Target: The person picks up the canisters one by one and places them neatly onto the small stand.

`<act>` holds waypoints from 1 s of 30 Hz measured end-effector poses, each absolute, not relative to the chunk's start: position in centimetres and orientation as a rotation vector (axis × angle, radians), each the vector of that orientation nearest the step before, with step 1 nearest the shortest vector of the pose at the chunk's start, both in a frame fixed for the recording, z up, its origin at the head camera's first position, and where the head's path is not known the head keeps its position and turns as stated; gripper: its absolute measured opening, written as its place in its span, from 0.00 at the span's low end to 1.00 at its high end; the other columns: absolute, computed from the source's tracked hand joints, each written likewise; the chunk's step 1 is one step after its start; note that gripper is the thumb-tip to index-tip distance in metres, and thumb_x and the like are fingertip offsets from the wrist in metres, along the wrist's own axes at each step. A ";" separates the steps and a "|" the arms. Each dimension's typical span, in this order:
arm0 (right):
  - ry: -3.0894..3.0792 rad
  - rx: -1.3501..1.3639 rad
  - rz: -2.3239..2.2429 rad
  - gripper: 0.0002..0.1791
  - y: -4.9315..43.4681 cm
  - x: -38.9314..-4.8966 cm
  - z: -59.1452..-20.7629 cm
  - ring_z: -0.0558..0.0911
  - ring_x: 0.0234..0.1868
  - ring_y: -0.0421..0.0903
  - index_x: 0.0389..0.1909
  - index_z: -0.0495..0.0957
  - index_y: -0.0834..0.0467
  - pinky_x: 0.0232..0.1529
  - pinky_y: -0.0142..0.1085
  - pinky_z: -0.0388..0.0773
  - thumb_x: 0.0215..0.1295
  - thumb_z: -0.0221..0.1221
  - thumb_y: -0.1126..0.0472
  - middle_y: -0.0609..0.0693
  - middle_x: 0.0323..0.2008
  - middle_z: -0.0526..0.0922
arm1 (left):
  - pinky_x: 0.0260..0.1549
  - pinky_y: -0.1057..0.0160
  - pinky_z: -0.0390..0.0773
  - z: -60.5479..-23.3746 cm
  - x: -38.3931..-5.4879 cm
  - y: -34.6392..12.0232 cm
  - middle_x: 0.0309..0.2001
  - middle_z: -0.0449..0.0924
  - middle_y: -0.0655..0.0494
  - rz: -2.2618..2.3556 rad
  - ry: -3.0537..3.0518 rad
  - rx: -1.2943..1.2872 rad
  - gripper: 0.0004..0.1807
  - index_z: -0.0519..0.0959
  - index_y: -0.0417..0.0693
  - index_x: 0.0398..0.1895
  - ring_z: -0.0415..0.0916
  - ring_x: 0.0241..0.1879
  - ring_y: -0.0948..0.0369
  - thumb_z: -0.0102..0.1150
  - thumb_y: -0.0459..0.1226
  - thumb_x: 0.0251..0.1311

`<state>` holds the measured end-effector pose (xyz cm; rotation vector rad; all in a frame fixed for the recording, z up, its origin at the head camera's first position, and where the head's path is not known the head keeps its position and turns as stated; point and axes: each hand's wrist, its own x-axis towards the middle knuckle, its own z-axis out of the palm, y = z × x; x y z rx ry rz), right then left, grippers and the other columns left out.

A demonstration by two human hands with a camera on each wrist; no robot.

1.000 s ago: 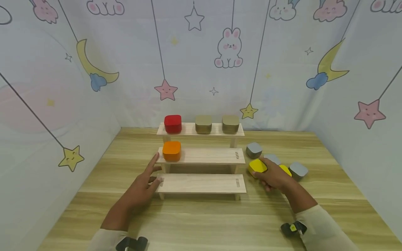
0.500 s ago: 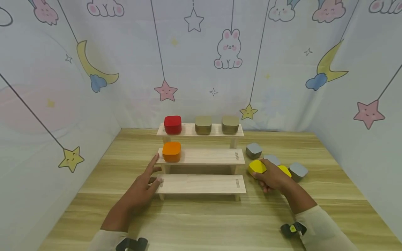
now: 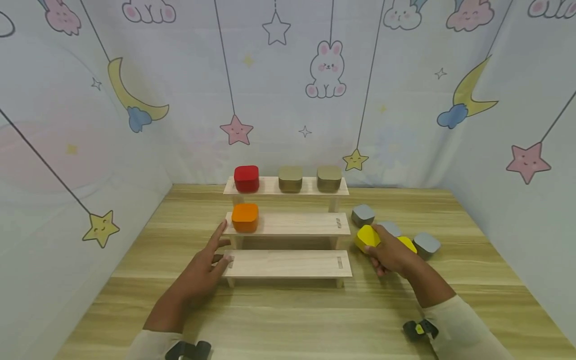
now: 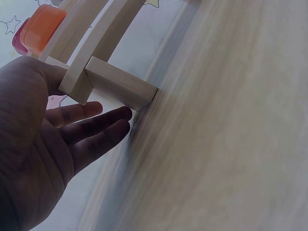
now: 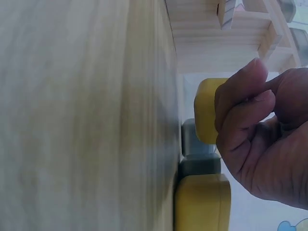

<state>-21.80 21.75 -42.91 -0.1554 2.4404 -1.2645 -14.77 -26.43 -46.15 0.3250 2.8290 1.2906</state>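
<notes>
In the head view my right hand (image 3: 393, 252) pinches a yellow rounded block (image 3: 367, 238) beside the right end of a three-step wooden rack (image 3: 288, 263). The right wrist view has this yellow block (image 5: 206, 110) raised off the table, its far side covered by curled fingers. My left hand (image 3: 202, 270) rests at the rack's left end, thumb on the lowest step and index finger at the middle one. Seen from the left wrist, the other fingers (image 4: 103, 137) extend loosely beside the rack's leg. An orange block (image 3: 245, 218) sits on the middle step's left end.
On the top step stand a red block (image 3: 246, 179) and two olive-brown blocks (image 3: 290, 179). Right of the rack lie another yellow block (image 3: 407, 244) and several grey blocks (image 3: 426, 245). Patterned cloth walls (image 3: 288, 100) enclose the wood-grain table (image 3: 288, 320).
The yellow block in my right hand has tilted and risen slightly. My left hand keeps its place at the rack.
</notes>
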 end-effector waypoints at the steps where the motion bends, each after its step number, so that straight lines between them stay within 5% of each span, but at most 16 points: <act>1: 2.451 -0.166 -1.260 0.44 21.7 -21.7 -42.8 0.79 0.17 0.45 0.89 0.38 0.59 0.23 0.38 0.84 0.86 0.54 0.60 0.57 0.26 0.79 | 0.67 0.33 0.81 -46.2 -14.8 -26.4 0.81 0.66 0.32 1.292 2.830 0.326 0.50 0.31 0.81 0.90 0.81 0.69 0.33 0.53 0.39 0.84; 13: 2.568 -0.093 -1.313 0.45 21.5 -21.1 -40.6 0.76 0.13 0.43 0.86 0.53 0.62 0.18 0.34 0.76 0.79 0.65 0.54 0.51 0.20 0.80 | 0.67 0.33 0.81 -46.2 -14.8 -26.5 0.81 0.65 0.32 1.299 2.828 0.331 0.51 0.31 0.81 0.90 0.80 0.69 0.32 0.53 0.38 0.84; 30: 2.649 -0.188 -1.415 0.47 21.1 -20.0 -36.8 0.74 0.11 0.45 0.87 0.53 0.63 0.16 0.39 0.78 0.79 0.64 0.47 0.49 0.20 0.81 | 0.67 0.33 0.82 -46.2 -14.8 -26.4 0.81 0.65 0.32 1.310 2.828 0.336 0.50 0.32 0.80 0.90 0.80 0.69 0.33 0.53 0.38 0.84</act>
